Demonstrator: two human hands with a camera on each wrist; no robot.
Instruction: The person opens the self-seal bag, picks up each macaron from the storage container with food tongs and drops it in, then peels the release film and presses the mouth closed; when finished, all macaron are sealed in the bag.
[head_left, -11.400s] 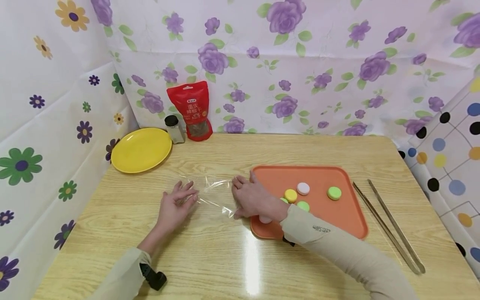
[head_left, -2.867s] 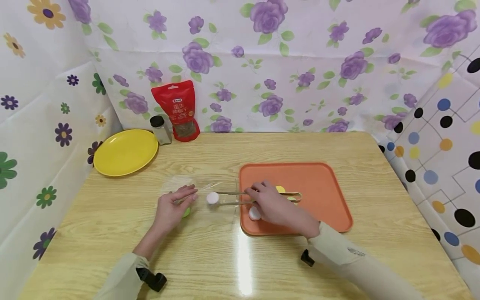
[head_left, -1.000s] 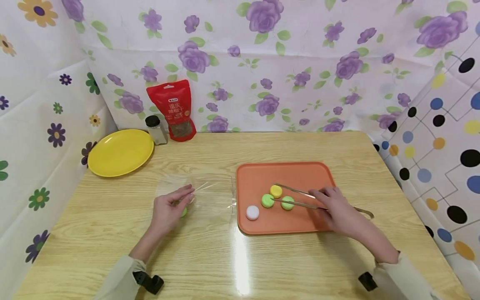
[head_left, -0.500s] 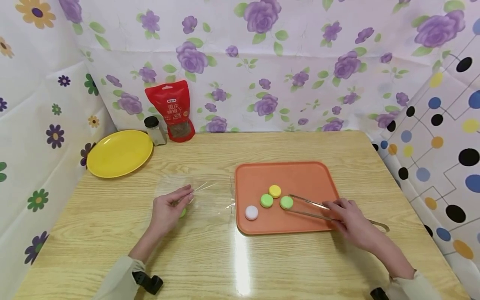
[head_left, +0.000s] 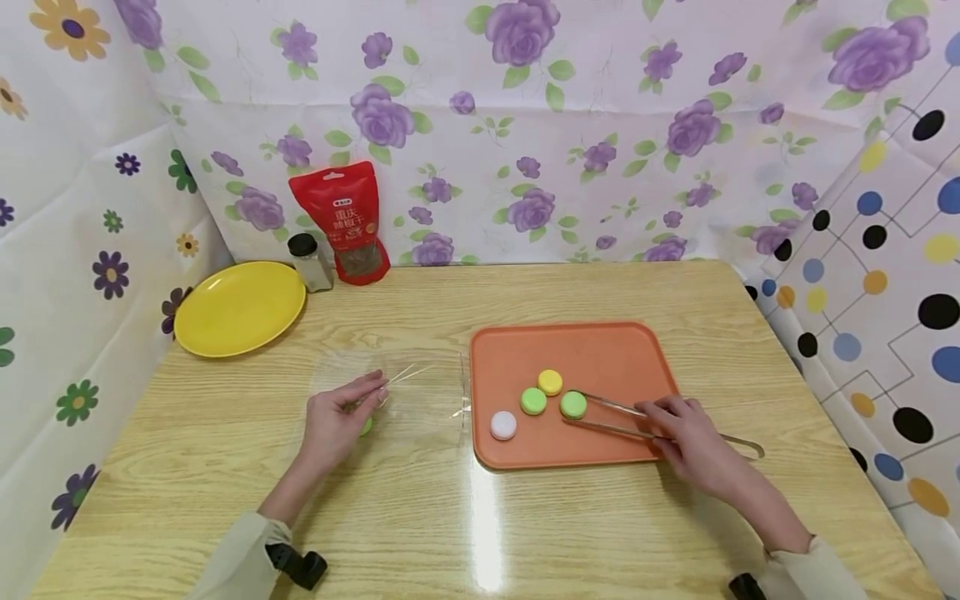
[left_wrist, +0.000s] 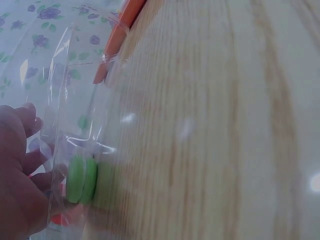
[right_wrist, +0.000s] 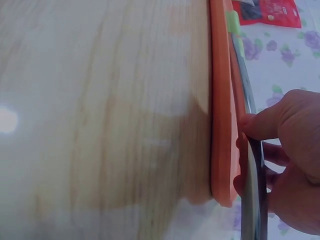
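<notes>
My left hand [head_left: 337,421] pinches the upper layer of a clear plastic bag [head_left: 423,408] lying on the table, lifting its edge. A green macaron [left_wrist: 81,180] stands on edge inside the bag beside the left fingers; in the head view the hand partly covers it. Over an orange tray [head_left: 600,350], my right hand [head_left: 693,442] grips metal tongs [head_left: 615,431]. The tongs' tips lie on either side of a light green macaron [head_left: 573,405]; whether they squeeze it I cannot tell. Another green macaron [head_left: 533,401], a yellow one [head_left: 550,382] and a pale one [head_left: 503,425] sit on the tray.
A yellow plate [head_left: 240,308] stands at the back left. Next to it are a black-capped shaker jar [head_left: 311,262] and a red pouch [head_left: 345,221] against the flowered backdrop [head_left: 465,167]. The tray's left rim borders the bag's mouth.
Earlier the tongs lay on the table; later the right hand carried a pale macaron in them to the bag. Since then the tongs returned over the tray, their tips closing in around a green macaron.
</notes>
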